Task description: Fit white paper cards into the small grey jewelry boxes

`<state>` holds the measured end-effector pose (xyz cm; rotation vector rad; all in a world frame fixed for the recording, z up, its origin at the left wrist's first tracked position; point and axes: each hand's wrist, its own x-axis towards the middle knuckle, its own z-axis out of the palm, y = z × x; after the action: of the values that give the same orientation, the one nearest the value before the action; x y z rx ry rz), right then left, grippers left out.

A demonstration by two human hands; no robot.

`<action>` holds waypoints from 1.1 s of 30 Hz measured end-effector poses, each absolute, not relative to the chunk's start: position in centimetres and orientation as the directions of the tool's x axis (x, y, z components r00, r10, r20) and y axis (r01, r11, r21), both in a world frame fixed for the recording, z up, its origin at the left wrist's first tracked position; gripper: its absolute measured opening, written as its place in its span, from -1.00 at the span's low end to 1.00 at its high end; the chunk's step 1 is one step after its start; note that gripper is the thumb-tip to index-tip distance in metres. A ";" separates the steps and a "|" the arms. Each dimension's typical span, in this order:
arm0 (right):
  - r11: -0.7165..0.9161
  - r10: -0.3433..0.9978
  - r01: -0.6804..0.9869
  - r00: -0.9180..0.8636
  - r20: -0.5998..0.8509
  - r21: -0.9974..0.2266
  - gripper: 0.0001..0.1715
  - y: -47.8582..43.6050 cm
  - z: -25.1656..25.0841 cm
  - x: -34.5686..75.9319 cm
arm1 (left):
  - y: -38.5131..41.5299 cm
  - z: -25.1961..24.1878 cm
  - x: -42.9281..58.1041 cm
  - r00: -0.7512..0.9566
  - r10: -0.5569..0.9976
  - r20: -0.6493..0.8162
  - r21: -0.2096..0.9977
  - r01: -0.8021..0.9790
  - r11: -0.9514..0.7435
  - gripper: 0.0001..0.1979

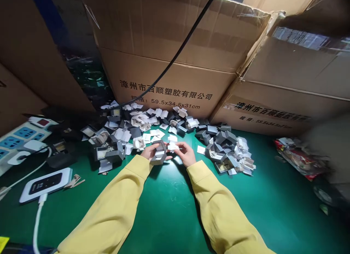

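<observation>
Near the middle of the green table, my left hand point(150, 151) is closed around a small dark grey box point(159, 152), which stands open with a pale inside. Just right of it, my right hand point(187, 154) pinches a small white folded card piece point(172, 144) between thumb and fingers. The card is beside the box, with a narrow gap between them. Behind both hands lies a heap of white folded pieces point(142, 120) mixed with dark boxes. Another pile of grey boxes point(225, 140) and white pieces sits to the right of my right hand.
Large cardboard cartons point(169, 73) wall off the back, with a black cable point(182, 51) hanging in front. At left are a power strip point(20, 139) and a white device point(46, 184) with a cable. A red packet point(299, 157) lies at far right.
</observation>
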<state>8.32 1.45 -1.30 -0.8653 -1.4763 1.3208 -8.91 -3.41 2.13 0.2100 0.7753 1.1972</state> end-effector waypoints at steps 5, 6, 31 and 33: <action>0.398 0.850 0.137 -0.428 0.308 -0.907 -0.79 1.2 -0.9 9.0 | -3.4 1.1 -8.9 0.196 0.912 -0.361 0.577 -0.721 0.383 -0.81; 0.441 0.830 0.170 -0.450 0.329 -0.881 -0.78 1.1 -0.8 8.9 | -3.4 0.9 -8.8 0.196 0.913 -0.357 0.576 -0.723 0.381 -0.81; -0.002 0.980 -0.167 -0.197 0.031 -0.986 -0.40 0.6 -0.9 8.4 | -3.9 1.7 -6.0 0.023 0.949 -0.314 0.604 -0.767 0.218 -0.81; -0.056 0.983 -0.184 -0.180 -0.023 -0.981 -0.35 0.7 -1.0 8.4 | -3.9 1.7 -6.0 0.037 0.950 -0.310 0.595 -0.772 0.224 -0.81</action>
<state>8.43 0.70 -1.03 -1.0057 -1.1733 1.4523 -6.04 -3.92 1.75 0.2968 0.7409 1.3509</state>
